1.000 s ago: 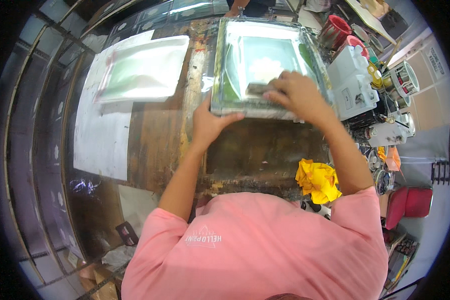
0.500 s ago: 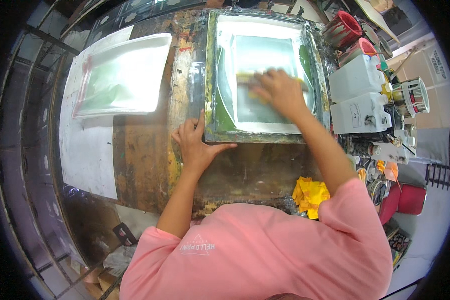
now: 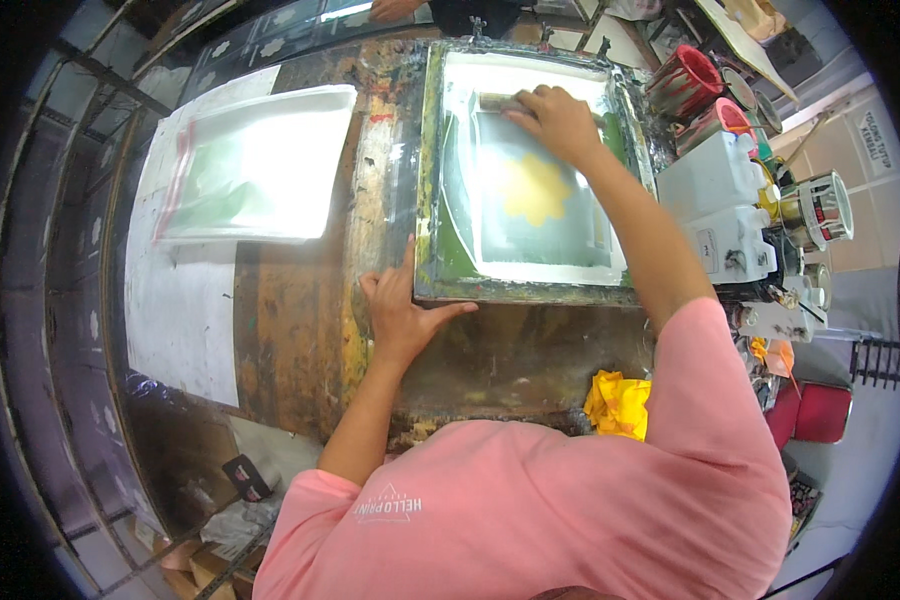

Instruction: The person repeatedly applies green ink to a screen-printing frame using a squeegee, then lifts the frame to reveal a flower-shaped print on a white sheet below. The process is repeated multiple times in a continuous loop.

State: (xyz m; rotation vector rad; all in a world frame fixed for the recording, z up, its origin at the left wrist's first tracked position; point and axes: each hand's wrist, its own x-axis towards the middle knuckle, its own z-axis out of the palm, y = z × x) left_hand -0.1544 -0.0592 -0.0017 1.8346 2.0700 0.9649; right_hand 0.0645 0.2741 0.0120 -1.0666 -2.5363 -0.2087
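Arm outstretched, the right hand (image 3: 560, 122) closes its grip around a squeegee (image 3: 495, 101) toward the far end of the screen frame (image 3: 530, 291); the left hand (image 3: 396, 320) spreads wide, 2 digits bordering its near-left corner.

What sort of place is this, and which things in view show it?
Probably a screen-printing workshop: there is a framed screen with a yellow flower shape, smeared cans to its right, and a stained wooden workbench beneath.
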